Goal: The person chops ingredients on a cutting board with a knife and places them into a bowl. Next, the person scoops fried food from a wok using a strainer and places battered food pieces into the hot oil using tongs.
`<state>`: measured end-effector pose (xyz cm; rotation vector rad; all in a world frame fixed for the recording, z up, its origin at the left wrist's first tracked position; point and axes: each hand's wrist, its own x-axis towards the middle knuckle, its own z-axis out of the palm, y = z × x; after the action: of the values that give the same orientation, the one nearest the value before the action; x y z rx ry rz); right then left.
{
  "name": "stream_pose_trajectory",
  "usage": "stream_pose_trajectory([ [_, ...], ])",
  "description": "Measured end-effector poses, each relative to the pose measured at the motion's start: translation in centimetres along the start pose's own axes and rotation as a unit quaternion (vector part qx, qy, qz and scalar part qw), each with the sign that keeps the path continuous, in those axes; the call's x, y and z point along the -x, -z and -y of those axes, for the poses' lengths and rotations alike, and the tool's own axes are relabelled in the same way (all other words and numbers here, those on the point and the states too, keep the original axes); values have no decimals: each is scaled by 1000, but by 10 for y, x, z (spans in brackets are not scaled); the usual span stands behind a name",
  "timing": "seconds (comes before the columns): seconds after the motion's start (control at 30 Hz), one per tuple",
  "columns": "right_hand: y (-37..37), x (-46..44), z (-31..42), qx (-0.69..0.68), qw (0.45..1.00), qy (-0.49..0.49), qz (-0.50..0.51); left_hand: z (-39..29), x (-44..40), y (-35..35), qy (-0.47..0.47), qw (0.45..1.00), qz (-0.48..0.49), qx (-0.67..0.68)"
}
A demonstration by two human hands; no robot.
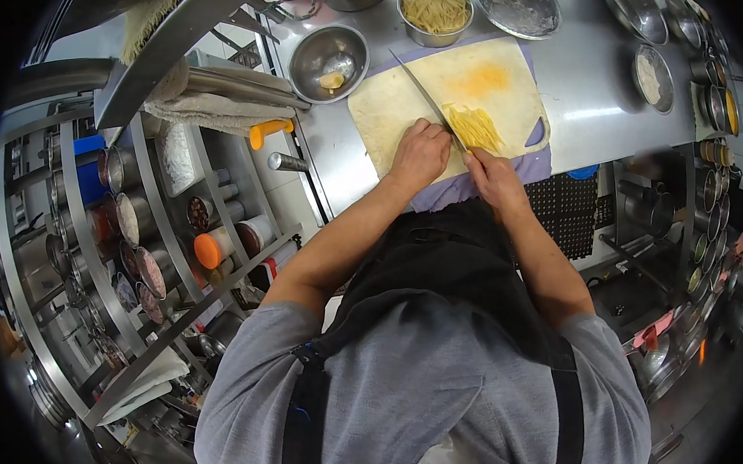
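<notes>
My right hand is closed around the handle of a kitchen knife, whose long blade points away from me across the cutting board. Fingers curled, my left hand presses down on the board just left of the blade; whatever lies under its fingertips is hidden. Against the blade's right side rests a pile of thin yellow strips. An orange-yellow stain marks the board beyond the pile. Beneath the board a purple cloth sticks out at the edges.
Behind the board stand a bowl of pale yellow strips and a bowl with white residue. A metal bowl at left holds a yellowish piece. White powder fills a bowl at right. A rack with containers stands left.
</notes>
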<state>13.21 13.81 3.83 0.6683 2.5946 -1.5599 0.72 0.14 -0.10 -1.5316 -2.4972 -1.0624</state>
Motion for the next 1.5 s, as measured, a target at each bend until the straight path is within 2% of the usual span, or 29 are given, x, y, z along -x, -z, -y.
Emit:
stream_pose_trajectory([
  [0.07, -6, -14, -2, 38, 999, 25, -3, 2, 0, -2, 1, 1000, -4, -3],
  [0.3, 20, 0, 13, 1, 999, 13, -33, -6, -1, 5, 8, 1000, 11, -28],
  [0.37, 35, 8, 32, -110, 990, -90, 9, -7, -2, 6, 29, 999, -40, 23],
  [0.4, 37, 13, 32, -108, 991, -82, 5, -13, -3, 8, 24, 998, -46, 20],
  [0.47, 37, 15, 26, -200, 974, -101, 26, -27, -6, 21, -12, 988, -143, 55],
  [0.5, 36, 16, 23, -198, 973, -114, 27, -21, 4, 15, -5, 997, 11, 73],
  [0.53, 37, 17, 15, -191, 972, -130, 47, -39, -8, 34, 16, 984, 73, 164],
  [0.57, 35, 16, 12, -219, 968, -119, 40, -39, -4, 20, -104, 986, -56, 114],
  [0.63, 41, 23, 30, -344, 929, -129, 41, -51, -1, 32, -94, 993, 4, 71],
  [0.67, 46, 25, 37, -360, 922, -137, 38, -52, 1, 42, -99, 993, 64, 30],
  [0.7, 51, 29, 43, -359, 920, -152, 32, -49, 3, 42, -83, 993, 73, 30],
  [0.77, 55, 33, 34, -357, 927, -109, 19, -33, 7, 39, -69, 996, 57, 20],
  [0.83, 62, 41, 40, -375, 924, -74, 5, -11, 12, 24, 43, 998, 44, 18],
  [0.87, 65, 44, 42, -359, 931, -71, 7, -6, 7, 17, 42, 999, 26, 16],
  [0.9, 66, 44, 45, -355, 932, -66, 17, -5, 1, 16, 104, 987, 12, 124],
  [0.93, 66, 44, 47, -352, 933, -66, 26, -5, -4, 14, 162, 959, 1, 234],
  [0.97, 65, 43, 49, -358, 932, -52, 37, -8, -18, 6, 242, 892, 0, 383],
  [1.0, 63, 38, 50, -350, 935, -48, 40, -12, -30, 12, 240, 891, -9, 386],
  [1.03, 61, 32, 49, -360, 930, -57, 47, -19, -41, 23, 287, 698, 28, 656],
  [1.07, 60, 28, 50, -367, 926, -67, 55, -26, -50, 36, 293, 425, 64, 854],
  [1.1, 60, 25, 52, -357, 930, -65, 54, -49, -60, 65, 288, 410, 56, 864],
  [1.23, 67, 7, 42, -335, 940, -66, 16, -23, -65, 25, 286, 398, -4, 871],
  [1.33, 76, 7, 26, -272, 959, -66, 36, -10, -62, -14, 292, 431, -14, 854],
  [1.4, 81, 19, 21, -228, 972, -53, -17, -19, -65, -4, 364, 434, -49, 822],
  [1.43, 86, 21, 5, -175, 981, -71, -49, -7, -65, -11, 354, 446, -41, 821],
  [1.47, 90, 35, 20, -139, 984, -60, -90, -3, -64, -8, 339, 556, -19, 759],
  [1.5, 95, 45, 26, -129, 981, -76, -122, -13, -61, 10, 273, 807, -25, 523],
])
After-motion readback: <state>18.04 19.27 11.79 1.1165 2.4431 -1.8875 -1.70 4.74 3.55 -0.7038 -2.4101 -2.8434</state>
